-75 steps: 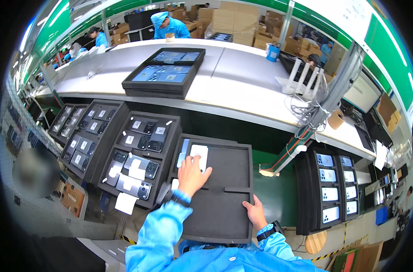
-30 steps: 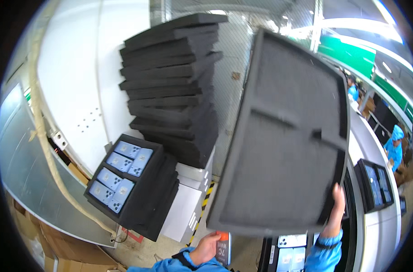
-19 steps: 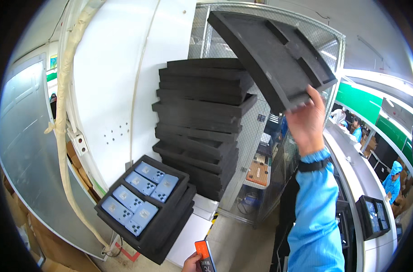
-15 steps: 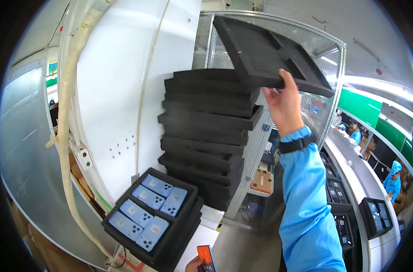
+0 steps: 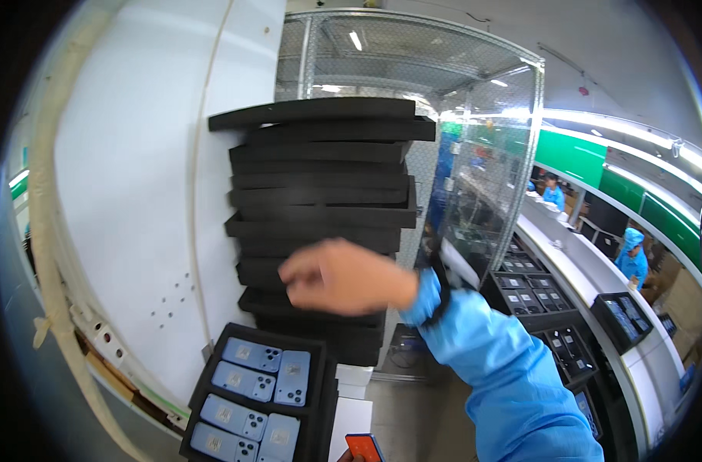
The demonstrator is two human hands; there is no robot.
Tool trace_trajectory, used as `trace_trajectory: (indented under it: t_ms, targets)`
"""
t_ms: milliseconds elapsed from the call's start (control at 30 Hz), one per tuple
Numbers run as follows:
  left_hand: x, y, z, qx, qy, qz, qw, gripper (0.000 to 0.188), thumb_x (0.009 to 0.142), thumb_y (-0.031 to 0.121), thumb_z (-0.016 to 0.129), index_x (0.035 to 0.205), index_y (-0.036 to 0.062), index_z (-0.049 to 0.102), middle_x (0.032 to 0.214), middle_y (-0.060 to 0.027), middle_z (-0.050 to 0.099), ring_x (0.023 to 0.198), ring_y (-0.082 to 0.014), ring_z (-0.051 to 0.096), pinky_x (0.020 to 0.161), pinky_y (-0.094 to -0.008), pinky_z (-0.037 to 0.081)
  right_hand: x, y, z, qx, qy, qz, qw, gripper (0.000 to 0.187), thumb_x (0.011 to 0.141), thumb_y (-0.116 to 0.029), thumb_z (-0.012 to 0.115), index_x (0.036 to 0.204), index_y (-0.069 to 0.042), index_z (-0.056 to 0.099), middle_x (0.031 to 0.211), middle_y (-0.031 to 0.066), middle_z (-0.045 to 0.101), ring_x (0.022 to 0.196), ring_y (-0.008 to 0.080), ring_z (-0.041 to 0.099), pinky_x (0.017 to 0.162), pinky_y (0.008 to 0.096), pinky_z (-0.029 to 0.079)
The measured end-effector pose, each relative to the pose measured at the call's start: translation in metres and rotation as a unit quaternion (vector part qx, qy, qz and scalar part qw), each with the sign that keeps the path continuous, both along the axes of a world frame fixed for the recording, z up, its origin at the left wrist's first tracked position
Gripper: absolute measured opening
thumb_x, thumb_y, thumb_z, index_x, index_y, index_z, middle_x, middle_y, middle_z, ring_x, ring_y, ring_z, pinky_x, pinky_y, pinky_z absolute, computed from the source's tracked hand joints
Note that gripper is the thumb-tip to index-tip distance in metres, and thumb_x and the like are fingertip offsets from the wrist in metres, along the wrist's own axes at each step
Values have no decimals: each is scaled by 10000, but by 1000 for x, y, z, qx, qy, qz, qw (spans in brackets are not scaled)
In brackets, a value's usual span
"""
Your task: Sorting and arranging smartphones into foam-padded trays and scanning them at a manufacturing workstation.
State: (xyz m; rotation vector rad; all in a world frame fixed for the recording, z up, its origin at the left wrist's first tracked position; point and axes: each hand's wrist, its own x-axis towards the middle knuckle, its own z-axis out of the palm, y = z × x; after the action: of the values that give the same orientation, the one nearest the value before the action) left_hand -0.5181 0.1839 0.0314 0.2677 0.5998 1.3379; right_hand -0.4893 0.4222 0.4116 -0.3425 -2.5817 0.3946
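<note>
My right hand [image 5: 343, 277], blurred by motion, is in front of a tall stack of black trays [image 5: 320, 173], with no tray in it. Its fingers look bent, but the smear hides how far they are closed. On top of the stack lies a black tray [image 5: 312, 112], slightly tilted and reaching past the stack's left side. Down at the lower edge, my left hand [image 5: 349, 457] grips a flat orange-and-dark object [image 5: 365, 446], mostly cut off by the frame. Left of it, a black tray [image 5: 318, 377] holds several light-blue phones [image 5: 292, 377], camera sides up.
A wire-mesh cage [image 5: 482, 192] stands behind the stack, and a white wall panel [image 5: 135, 177] is to the left. On the right, black trays of devices [image 5: 529, 291] line a long white bench [image 5: 566, 254]. A co-worker in blue [image 5: 633, 258] stands beyond.
The black tray my right hand was holding up now lies on the stack. That hand has let go and moved down and left. The view has shifted; my left hand still holds the orange-and-dark object.
</note>
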Motion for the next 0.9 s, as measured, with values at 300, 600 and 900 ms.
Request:
trace_trajectory:
  t_ms: [300, 600, 900]
  targets:
    - [17, -8, -11, -22, 9, -130, 991, 357, 1002, 148, 536, 1333, 28, 483, 1125, -76, 620, 981, -181, 609, 888, -331, 505, 180, -65, -139, -267, -2, -235, 935, 321, 912, -149, 633, 1209, -27, 633, 907, 115, 706, 815, 206, 676, 767, 315, 527]
    - [92, -1, -28, 78, 244, -217, 942, 183, 987, 156, 596, 1122, 35, 578, 990, -9, 599, 865, -93, 536, 773, -256, 469, 245, -352, -377, -618, 357, -571, 406, 298, 963, -337, 618, 1024, -48, 655, 888, 34, 677, 785, 107, 633, 689, 247, 499]
    - [238, -148, 32, 708, 333, -457, 422, 217, 735, 4, 708, 902, 143, 702, 951, 10, 704, 1073, -257, 603, 1079, -482, 318, 242, -618, -388, -584, 763, -190, 202, 701, 979, -657, 344, 1261, -57, 570, 1148, 107, 656, 974, 188, 660, 806, 301, 537]
